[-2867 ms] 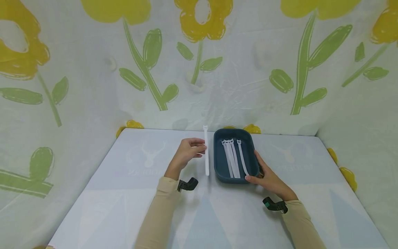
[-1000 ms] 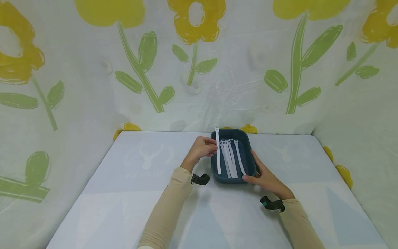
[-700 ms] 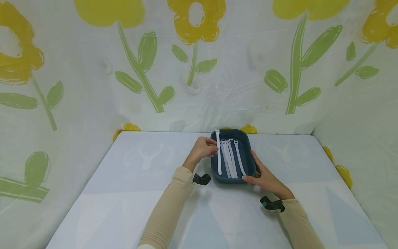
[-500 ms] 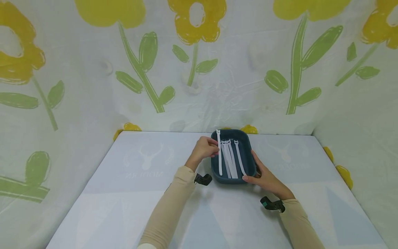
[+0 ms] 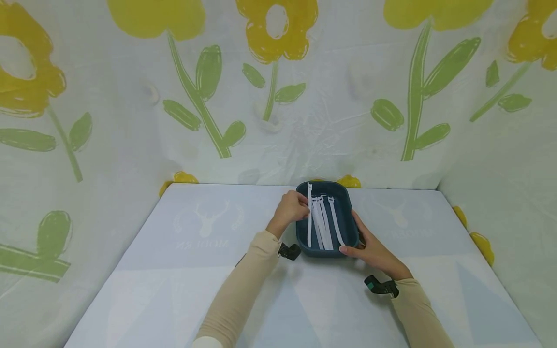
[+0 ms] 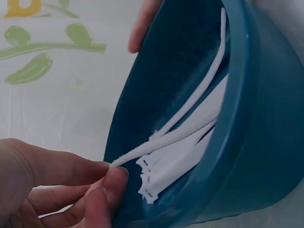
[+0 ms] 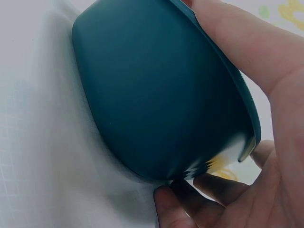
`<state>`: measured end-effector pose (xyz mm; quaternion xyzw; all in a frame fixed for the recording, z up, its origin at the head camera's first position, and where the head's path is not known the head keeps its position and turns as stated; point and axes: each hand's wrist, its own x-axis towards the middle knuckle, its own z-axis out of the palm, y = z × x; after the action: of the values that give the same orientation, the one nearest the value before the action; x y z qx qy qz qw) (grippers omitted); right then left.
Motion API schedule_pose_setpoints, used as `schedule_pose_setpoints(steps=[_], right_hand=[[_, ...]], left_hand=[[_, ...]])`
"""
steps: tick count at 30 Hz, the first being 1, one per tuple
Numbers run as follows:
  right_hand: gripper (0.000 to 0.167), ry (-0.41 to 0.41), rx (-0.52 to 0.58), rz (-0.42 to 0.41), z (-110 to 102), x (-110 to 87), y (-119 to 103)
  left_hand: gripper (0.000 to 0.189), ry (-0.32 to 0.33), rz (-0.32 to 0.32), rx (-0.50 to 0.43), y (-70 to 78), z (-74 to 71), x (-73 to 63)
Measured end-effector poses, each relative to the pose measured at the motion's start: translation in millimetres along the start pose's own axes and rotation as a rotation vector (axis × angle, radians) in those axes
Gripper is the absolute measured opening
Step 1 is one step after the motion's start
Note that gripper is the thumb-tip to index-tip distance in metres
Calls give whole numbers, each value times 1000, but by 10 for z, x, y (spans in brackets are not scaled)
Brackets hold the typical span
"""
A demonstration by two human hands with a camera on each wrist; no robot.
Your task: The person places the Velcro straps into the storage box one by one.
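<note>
My left hand point(image 5: 290, 210) pinches a white hook-and-loop cable tie point(image 5: 310, 229) between thumb and fingertips, over the left side of a dark teal plastic container point(image 5: 344, 198). In the left wrist view the pinched end of the tie point(image 6: 151, 144) sits near the container's rim, and its far part runs above the other ties. Several white cable ties point(image 5: 321, 227) with slotted heads lie side by side inside, one apart to the right. My right hand point(image 5: 374, 251) grips the container's right side, thumb at the rim and fingers beneath the outer wall point(image 7: 152, 95).
The container stands near the back edge of a pale patterned table point(image 5: 209, 290). Behind and beside it hangs a white sheet point(image 5: 330, 121) printed with yellow flowers. Black wrist cameras are worn on the left wrist point(image 5: 289, 251) and right wrist point(image 5: 380, 286).
My left hand has carried the cable tie rightward, from beside the container to over its left part, and lowered it slightly. My right hand keeps its grip on the container.
</note>
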<state>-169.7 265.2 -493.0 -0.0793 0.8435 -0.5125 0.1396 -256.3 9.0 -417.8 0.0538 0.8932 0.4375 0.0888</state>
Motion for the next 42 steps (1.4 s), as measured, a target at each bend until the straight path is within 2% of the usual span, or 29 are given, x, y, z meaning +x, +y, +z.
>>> schedule_pose_setpoints(steps=[10, 25, 29, 36, 42], right_hand=[[114, 0, -1, 11, 2, 0, 1], [114, -3, 6, -13, -8, -28, -56], [114, -4, 13, -26, -5, -28, -50], [114, -5, 0, -34, -11, -34, -63], [114, -1, -5, -20, -5, -37, -64]], left_hand=[[31, 3, 1, 114, 43, 57, 18], [33, 23, -5, 112, 45, 69, -9], [33, 14, 4, 91, 34, 52, -15], [31, -21, 11, -17, 9, -35, -62], [32, -35, 74, -38, -36, -156, -84]])
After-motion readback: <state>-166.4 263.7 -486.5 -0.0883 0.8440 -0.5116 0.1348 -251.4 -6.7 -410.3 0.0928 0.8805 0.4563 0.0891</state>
